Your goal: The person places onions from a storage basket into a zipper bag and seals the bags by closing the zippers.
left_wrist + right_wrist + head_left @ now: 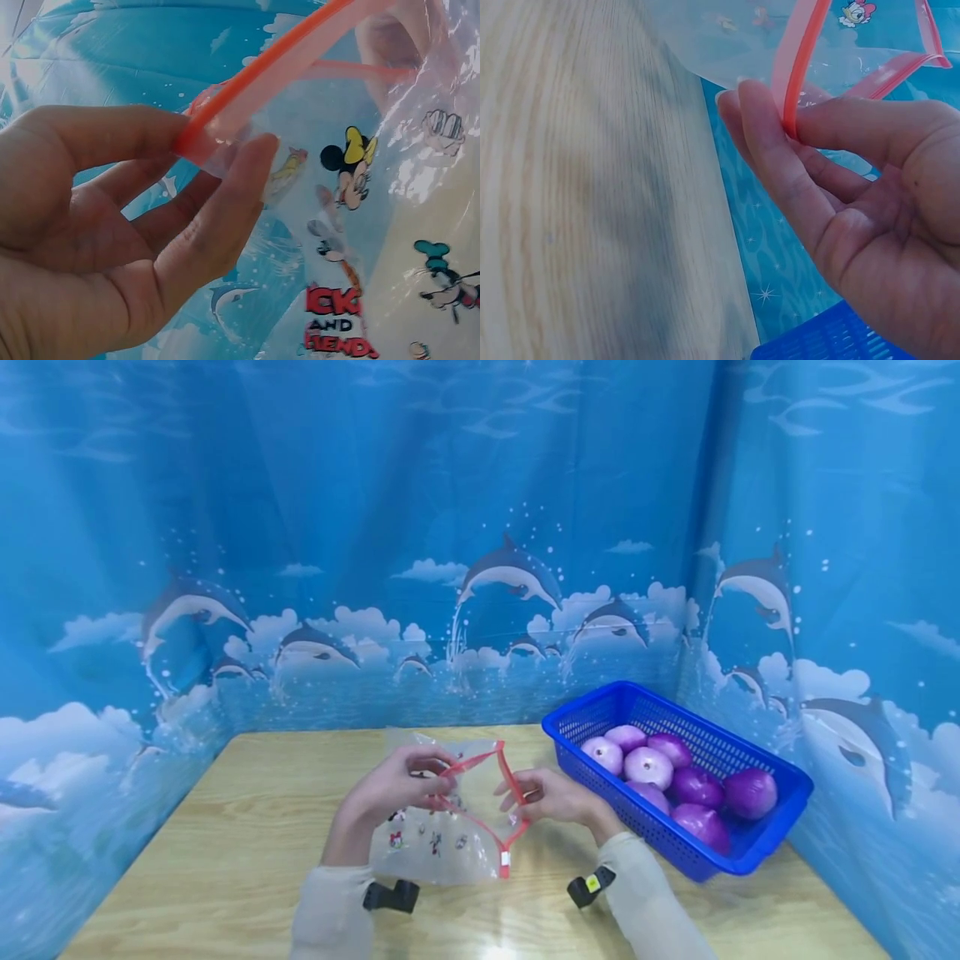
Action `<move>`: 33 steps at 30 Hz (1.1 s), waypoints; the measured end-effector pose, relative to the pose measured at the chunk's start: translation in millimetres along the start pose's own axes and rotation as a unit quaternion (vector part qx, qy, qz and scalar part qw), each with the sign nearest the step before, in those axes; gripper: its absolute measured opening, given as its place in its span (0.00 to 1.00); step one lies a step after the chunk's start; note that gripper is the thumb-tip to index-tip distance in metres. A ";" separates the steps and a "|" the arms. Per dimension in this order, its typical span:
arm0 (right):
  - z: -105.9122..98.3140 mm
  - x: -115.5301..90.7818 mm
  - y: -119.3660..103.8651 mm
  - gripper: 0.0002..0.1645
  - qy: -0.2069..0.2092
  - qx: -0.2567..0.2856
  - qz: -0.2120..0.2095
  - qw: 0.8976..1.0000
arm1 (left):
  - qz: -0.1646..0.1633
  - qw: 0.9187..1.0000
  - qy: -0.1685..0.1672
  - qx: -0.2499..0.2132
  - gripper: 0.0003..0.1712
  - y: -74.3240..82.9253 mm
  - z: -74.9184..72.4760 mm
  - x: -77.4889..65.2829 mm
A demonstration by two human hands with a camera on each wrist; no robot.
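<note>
The left hand [393, 787] pinches one side of the red rim [259, 71] of a clear plastic bag [412, 860], and the right hand [553, 795] pinches the opposite side, so the mouth gapes between them. The bag is over the middle of the tabletop [247, 827], its cartoon-printed body towards the left forearm.

The likeliest trouble is the mouth falling in: the film looks thin and limp, and only fingertips hold the strip apart, so if either pinch loosens, that side would probably fold back against the other. Pulling too hard could be as bad — the smooth rim might slip out of the fingers, or the film might split where it meets the strip. The white tab [505, 858] at the near end of the rim could catch or tug the opening askew.

The blue basket [720, 747] of purple onions [648, 767] stands just beside the right sleeve [637, 868]. A careless swing of that arm could nudge it; and being round and smooth, the onions would likely roll if it tipped — perhaps right off the tabletop
</note>
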State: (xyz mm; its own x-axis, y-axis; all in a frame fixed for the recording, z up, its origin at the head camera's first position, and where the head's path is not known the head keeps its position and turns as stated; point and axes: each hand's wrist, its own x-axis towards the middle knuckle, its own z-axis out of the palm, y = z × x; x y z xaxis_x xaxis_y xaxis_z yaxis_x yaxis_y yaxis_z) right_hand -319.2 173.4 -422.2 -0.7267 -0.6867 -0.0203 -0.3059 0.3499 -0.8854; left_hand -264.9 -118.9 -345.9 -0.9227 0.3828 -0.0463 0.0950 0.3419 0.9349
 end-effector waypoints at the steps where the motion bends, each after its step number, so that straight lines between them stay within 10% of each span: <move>1: -0.3 0.1 0.2 0.24 0.001 -0.001 0.002 1.000 | 0.002 1.000 0.000 -0.005 0.17 -0.8 -0.4 0.9; 16: -5.2 -0.8 3.8 0.24 0.012 0.023 0.011 1.000 | -0.019 0.997 0.048 -0.058 0.14 4.2 -2.5 -0.9; 33: 8.2 5.8 -27.6 0.14 0.176 -0.013 0.022 0.984 | -0.027 0.994 0.077 -0.077 0.16 12.8 -1.8 -5.9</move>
State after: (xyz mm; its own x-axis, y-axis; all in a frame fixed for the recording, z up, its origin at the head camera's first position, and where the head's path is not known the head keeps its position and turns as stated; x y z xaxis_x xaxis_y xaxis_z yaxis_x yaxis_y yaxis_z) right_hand -309.9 154.6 -401.6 -0.9061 -0.4092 0.1075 -0.2816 0.3936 -0.8751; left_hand -258.8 -118.4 -332.9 -0.9721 0.2280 -0.0546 -0.0035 0.2190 0.9757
